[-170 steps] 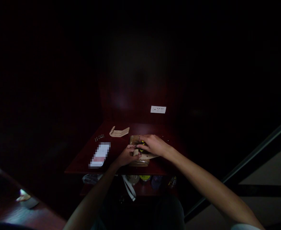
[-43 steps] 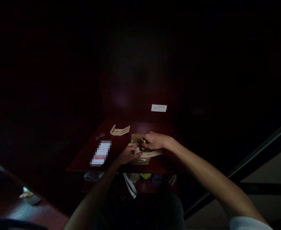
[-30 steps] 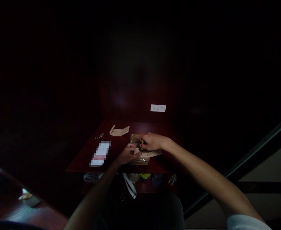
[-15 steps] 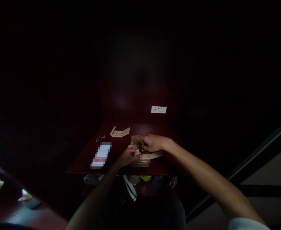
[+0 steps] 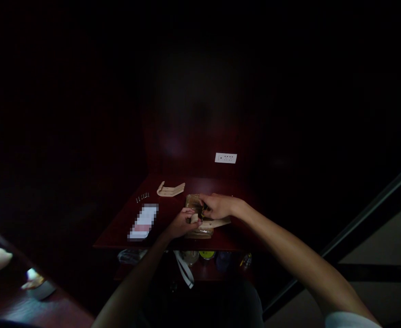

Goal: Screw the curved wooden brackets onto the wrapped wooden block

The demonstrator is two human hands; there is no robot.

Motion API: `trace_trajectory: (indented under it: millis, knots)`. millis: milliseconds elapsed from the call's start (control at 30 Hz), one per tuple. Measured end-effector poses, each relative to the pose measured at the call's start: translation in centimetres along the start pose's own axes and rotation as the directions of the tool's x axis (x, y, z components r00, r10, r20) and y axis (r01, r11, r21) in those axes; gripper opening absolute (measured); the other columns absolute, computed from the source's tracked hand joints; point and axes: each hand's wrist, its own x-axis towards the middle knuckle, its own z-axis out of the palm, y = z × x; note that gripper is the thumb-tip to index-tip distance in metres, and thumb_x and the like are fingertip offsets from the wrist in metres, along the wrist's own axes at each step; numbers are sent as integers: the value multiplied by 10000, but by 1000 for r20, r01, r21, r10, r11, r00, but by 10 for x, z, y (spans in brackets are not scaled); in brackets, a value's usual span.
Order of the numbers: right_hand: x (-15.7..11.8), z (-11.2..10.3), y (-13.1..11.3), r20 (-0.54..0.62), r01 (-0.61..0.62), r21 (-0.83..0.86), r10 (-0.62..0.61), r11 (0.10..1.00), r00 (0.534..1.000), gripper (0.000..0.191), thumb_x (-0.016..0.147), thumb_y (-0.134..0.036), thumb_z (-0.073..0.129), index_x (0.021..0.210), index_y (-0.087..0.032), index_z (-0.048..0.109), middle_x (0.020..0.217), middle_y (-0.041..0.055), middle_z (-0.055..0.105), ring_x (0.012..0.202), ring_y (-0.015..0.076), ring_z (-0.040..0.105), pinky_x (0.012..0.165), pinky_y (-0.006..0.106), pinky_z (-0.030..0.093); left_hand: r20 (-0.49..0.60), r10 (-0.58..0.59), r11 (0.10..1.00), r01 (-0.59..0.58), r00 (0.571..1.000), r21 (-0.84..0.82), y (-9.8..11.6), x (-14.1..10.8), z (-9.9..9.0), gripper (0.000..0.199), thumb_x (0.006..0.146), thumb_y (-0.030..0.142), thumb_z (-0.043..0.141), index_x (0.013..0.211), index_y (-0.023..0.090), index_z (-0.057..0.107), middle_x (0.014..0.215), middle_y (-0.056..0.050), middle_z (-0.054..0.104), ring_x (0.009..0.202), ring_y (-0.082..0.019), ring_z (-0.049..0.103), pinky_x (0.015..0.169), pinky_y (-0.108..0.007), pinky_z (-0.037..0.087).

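A light wooden strip (image 5: 217, 223) with a round hole and an upturned left end lies across a brown tape-wrapped block (image 5: 200, 235). My left hand (image 5: 183, 224) is closed around the strip's upturned end and presses it against the block. Just above, my right hand (image 5: 219, 206) points downward, its fingers closed on what looks like a small yellow-and-black screwdriver (image 5: 204, 210). Its tip is hidden between the hands. A second bent wooden piece (image 5: 171, 190), hooked at its left end, rests farther back on the dark red table (image 5: 173, 237).
Several small screws (image 5: 142, 197) stand in a row at the table's left. Nearer me lies a phone (image 5: 143, 222) with a blurred screen. A shelf below holds jars and a white strap (image 5: 184, 269). A socket plate (image 5: 225, 158) is on the back wall.
The right hand has turned or shifted slightly, and less of the yellow on the tool shows. The left hand keeps its grip on the wooden strip. The view has moved a little.
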Motion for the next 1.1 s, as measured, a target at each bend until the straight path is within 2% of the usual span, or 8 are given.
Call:
trace_trajectory:
  millis: [133,300,600,867,1100]
  knots:
    - [-1,-4,-2,24,15,-3,-15,1000,1000,261,798,-268,547,1042,-183,509,856,52,635,631,143,547,507,237,312,6,1,1000,-1,1000,13,2,0,0,262,700,427,705,827,203,748,1070,-82,564,1084,-221,515,973,-314,403]
    - [0,-6,0,64,38,-27,-36,999,997,167,854,-232,494,1009,-193,544,859,42,643,672,139,560,537,233,314,-5,7,1000,-7,1000,21,3,-1,0,251,701,414,707,827,201,747,1063,-86,564,1069,-223,527,970,-326,408]
    - [0,-4,-3,25,8,-70,-6,997,1000,225,885,-302,463,1015,-154,573,831,77,655,675,161,587,526,247,325,4,3,1000,-3,1000,4,-1,-1,0,254,704,410,710,837,198,749,1044,-86,564,1075,-222,516,973,-313,402]
    - [1,-4,-6,22,-40,-11,40,999,999,338,785,-261,558,1102,-161,500,840,64,645,639,158,577,518,244,334,0,-20,1000,20,1000,-10,3,-1,0,279,684,434,717,825,195,748,1077,-86,572,1088,-226,516,980,-312,395]
    - [2,-8,-2,72,21,-85,-15,996,997,237,868,-259,475,1068,-161,553,840,79,668,661,166,605,504,243,327,-6,-18,1000,18,1000,-24,-3,-1,2,272,689,436,714,839,211,749,1084,-76,568,1086,-220,509,987,-321,387]
